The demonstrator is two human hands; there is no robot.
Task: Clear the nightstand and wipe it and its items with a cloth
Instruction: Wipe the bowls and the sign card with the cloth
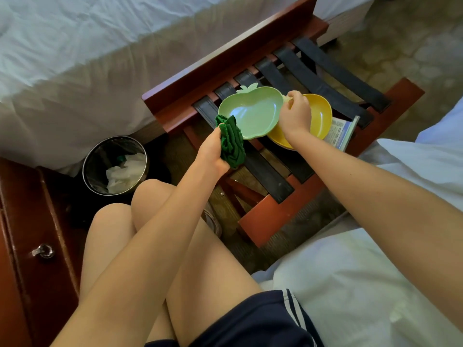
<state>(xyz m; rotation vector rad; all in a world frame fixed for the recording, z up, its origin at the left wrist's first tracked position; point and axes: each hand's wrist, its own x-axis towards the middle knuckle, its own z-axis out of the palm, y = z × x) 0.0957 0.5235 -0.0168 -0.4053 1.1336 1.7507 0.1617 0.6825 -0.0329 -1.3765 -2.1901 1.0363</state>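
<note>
A light green apple-shaped dish point(250, 110) lies on the black straps of a wooden luggage rack point(280, 204). Partly under its right side sits a yellow dish point(319, 113) of the same shape. My left hand point(213, 152) is closed around a bunched dark green cloth point(231, 141) that touches the green dish's front left rim. My right hand point(295, 113) pinches the green dish's right rim, covering part of the yellow dish. The dark wooden nightstand point(30, 221) with a drawer knob is at the lower left; its top is out of view.
A booklet or magazine point(342, 132) lies on the rack under the yellow dish. A black waste bin point(115, 165) with crumpled paper stands between nightstand and rack. White beds flank the scene: one point(75, 46) at upper left, another point(363, 284) at right. My bare legs cross the lower middle.
</note>
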